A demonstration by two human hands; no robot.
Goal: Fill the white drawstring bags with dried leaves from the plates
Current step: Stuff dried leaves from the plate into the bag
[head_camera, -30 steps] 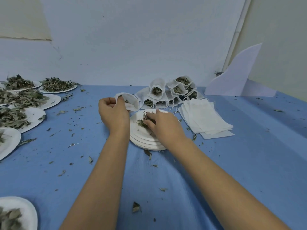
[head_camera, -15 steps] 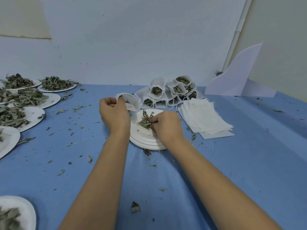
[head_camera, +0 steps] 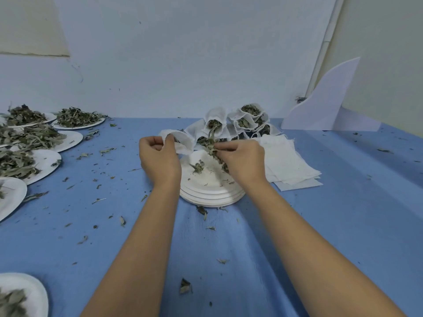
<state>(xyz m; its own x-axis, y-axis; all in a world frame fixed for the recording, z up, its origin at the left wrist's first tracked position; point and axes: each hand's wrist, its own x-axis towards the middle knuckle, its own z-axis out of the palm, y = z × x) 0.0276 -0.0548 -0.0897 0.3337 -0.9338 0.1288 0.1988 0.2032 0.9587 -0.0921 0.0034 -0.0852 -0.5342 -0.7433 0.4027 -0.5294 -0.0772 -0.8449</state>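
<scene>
My left hand point(head_camera: 158, 156) pinches the rim of a white drawstring bag point(head_camera: 183, 143) and holds it above the far left edge of a stack of white plates point(head_camera: 210, 191). My right hand point(head_camera: 240, 161) grips a bunch of dried leaves point(head_camera: 211, 145), lifted off the top plate and close to the bag's mouth. A small clump of leaves point(head_camera: 198, 167) and some crumbs lie on the top plate. Behind it, several filled bags point(head_camera: 242, 122) lean together in a pile. Flat empty bags point(head_camera: 288, 163) are stacked to the right of my right hand.
Several plates heaped with dried leaves point(head_camera: 77, 118) line the left side of the blue table point(head_camera: 343, 213), and another plate point(head_camera: 20, 294) shows at the bottom left corner. Leaf scraps litter the cloth. A white curved board point(head_camera: 325, 104) leans on the back wall at right.
My right hand gathered leaves on the top plate, then lifted the bunch up and left towards the bag. My left hand kept its hold on the bag almost in place.
</scene>
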